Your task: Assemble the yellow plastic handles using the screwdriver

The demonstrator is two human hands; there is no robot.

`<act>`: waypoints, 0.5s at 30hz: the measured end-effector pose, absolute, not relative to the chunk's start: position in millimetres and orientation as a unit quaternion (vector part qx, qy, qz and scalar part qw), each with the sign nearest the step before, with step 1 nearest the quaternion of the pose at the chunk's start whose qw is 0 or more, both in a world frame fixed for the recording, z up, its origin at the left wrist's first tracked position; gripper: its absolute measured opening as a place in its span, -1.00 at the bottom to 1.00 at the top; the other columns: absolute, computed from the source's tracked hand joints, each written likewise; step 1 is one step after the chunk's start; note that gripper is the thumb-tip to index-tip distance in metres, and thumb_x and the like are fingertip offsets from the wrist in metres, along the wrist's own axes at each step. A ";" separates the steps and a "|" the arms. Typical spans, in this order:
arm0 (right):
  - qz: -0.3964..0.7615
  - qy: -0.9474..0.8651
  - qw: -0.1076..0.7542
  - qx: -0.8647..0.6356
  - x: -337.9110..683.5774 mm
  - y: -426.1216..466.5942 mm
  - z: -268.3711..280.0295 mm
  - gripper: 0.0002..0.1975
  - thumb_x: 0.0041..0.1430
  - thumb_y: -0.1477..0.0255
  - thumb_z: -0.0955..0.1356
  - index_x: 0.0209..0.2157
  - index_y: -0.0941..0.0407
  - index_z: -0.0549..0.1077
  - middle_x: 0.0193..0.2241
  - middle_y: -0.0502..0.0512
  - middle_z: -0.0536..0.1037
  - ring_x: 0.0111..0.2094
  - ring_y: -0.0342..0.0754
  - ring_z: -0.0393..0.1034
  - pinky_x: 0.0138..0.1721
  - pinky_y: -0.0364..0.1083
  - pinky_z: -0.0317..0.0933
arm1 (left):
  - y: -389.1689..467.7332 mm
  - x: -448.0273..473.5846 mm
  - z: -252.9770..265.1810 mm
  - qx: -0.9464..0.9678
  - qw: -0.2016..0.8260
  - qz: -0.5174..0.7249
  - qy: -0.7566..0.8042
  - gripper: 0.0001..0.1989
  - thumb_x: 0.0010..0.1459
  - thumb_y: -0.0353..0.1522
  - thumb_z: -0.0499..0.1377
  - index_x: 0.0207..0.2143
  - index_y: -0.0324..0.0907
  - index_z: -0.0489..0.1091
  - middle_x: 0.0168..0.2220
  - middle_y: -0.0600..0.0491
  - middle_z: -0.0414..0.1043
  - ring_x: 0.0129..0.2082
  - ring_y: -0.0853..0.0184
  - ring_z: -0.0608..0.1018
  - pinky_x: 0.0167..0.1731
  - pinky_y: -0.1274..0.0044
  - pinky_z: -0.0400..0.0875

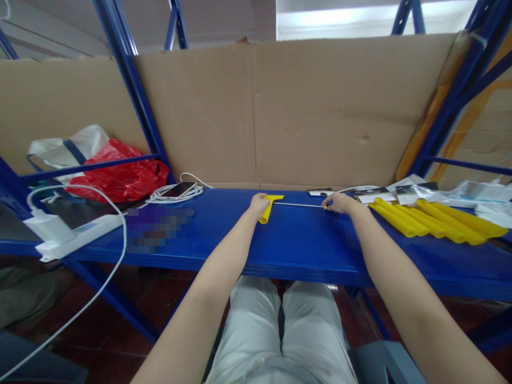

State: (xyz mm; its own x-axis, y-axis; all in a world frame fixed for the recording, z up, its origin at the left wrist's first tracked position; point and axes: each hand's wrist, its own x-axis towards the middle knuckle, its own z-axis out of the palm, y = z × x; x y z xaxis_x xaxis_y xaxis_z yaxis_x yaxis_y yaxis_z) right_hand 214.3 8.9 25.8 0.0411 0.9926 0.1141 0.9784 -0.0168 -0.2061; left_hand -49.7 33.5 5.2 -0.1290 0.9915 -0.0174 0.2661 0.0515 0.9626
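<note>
My left hand (pixel 260 203) is closed around one side of a yellow T-shaped plastic piece (pixel 266 214), above the blue tabletop. From that piece a thin pale rod (pixel 300 205) runs to the right; whether it is joined to the piece I cannot tell. At its far end my right hand (pixel 336 203) pinches the rod, where a small yellow bit shows by the fingertips. Several yellow tube-like pieces (pixel 434 221) lie side by side to the right of my right forearm.
Black-and-white packets (pixel 376 195) and clear plastic bags (pixel 480 194) lie at the back right. On the left are a white power strip (pixel 86 234), a coiled white cable (pixel 176 193) and a red plastic bag (pixel 124 168). A cardboard panel (pixel 312 112) stands behind the blue table (pixel 296 245).
</note>
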 end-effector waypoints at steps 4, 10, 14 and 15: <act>0.062 -0.676 0.086 -0.729 213.9 7.9 27.0 -0.67 -0.04 0.58 0.34 -0.20 0.11 0.57 -0.65 -0.01 0.45 -0.62 -0.15 0.33 -0.53 -0.19 0.21 | 33.4 -49.0 5.1 0.517 0.397 0.460 0.602 -0.44 -0.06 -0.65 0.15 0.06 -0.29 0.33 -0.20 -0.15 0.52 -0.31 0.25 0.58 -0.44 0.59 0.39; 0.076 -0.664 0.068 -0.741 208.8 -0.5 34.0 -0.66 0.03 0.59 0.31 -0.13 0.14 0.54 -0.61 0.02 0.47 -0.67 -0.20 0.29 -0.56 -0.20 0.19 | 34.0 -48.9 3.7 0.506 0.403 0.479 0.593 -0.50 -0.12 -0.64 0.19 -0.04 -0.27 0.39 -0.29 -0.11 0.53 -0.35 0.23 0.58 -0.42 0.55 0.40; 0.071 -0.656 0.063 -0.749 207.1 -3.9 36.1 -0.66 0.00 0.61 0.32 -0.16 0.14 0.55 -0.61 0.03 0.48 -0.67 -0.19 0.30 -0.55 -0.20 0.21 | 34.7 -48.5 2.8 0.497 0.408 0.492 0.587 -0.52 -0.15 -0.66 0.19 -0.10 -0.26 0.40 -0.31 -0.11 0.52 -0.36 0.21 0.57 -0.39 0.52 0.40; 0.069 -0.656 0.064 -0.749 207.1 -4.2 36.0 -0.66 0.00 0.61 0.32 -0.16 0.14 0.55 -0.61 0.03 0.49 -0.65 -0.18 0.32 -0.54 -0.20 0.22 | 34.7 -48.4 2.7 0.494 0.409 0.496 0.585 -0.52 -0.15 -0.66 0.18 -0.11 -0.27 0.41 -0.32 -0.11 0.52 -0.36 0.21 0.57 -0.39 0.51 0.40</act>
